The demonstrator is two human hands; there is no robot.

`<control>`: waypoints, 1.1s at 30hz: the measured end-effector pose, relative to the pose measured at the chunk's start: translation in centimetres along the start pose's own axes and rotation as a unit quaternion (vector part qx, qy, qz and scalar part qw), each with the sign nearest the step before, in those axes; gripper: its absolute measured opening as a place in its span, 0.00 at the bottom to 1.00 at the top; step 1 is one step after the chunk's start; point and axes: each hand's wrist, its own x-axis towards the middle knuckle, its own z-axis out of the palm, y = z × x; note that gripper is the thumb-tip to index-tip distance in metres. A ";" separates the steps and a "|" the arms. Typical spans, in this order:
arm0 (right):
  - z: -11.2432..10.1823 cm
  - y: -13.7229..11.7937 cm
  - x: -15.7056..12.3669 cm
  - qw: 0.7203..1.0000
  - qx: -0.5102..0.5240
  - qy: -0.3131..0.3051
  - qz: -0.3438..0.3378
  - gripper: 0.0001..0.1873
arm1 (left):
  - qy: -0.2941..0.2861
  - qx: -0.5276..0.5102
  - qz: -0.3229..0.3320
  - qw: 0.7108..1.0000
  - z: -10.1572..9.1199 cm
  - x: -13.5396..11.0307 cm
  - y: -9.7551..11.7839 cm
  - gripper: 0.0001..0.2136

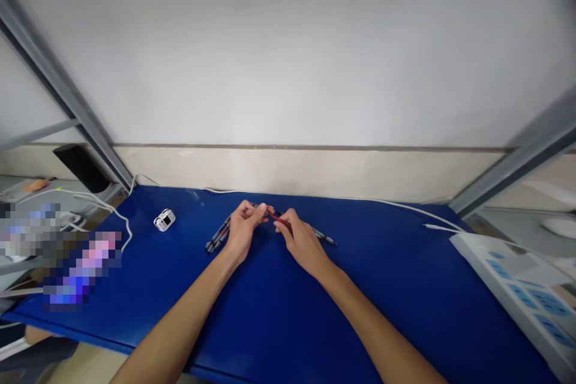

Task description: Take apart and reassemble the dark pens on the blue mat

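Observation:
My left hand (243,229) and my right hand (300,241) meet over the far middle of a blue table (288,306). Between their fingertips they pinch a thin red pen part (273,216). Several dark pens (217,237) lie on the table under and just left of my left hand. Another dark pen (324,237) pokes out to the right from behind my right hand. How the red piece joins the pens is hidden by my fingers.
A small white device (164,220) sits on the table left of the hands. A white cable (396,204) runs along the back edge by the wall. A white board with blue labels (522,291) lies at the right. Grey metal frame struts (63,93) slant at both sides.

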 end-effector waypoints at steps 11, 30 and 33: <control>-0.5 -0.3 0.1 0.998 -0.065 -0.004 -0.001 0.15 | 0.017 -0.053 -0.003 0.998 -0.5 0.6 0.7 0.18; -0.2 0.6 0.0 0.998 -0.060 0.026 0.009 0.11 | 0.061 -0.060 0.037 0.996 -1.1 0.9 1.1 0.20; -0.2 0.5 0.0 0.998 -0.057 0.021 -0.002 0.09 | 0.055 -0.055 0.035 0.996 -1.0 0.8 1.1 0.20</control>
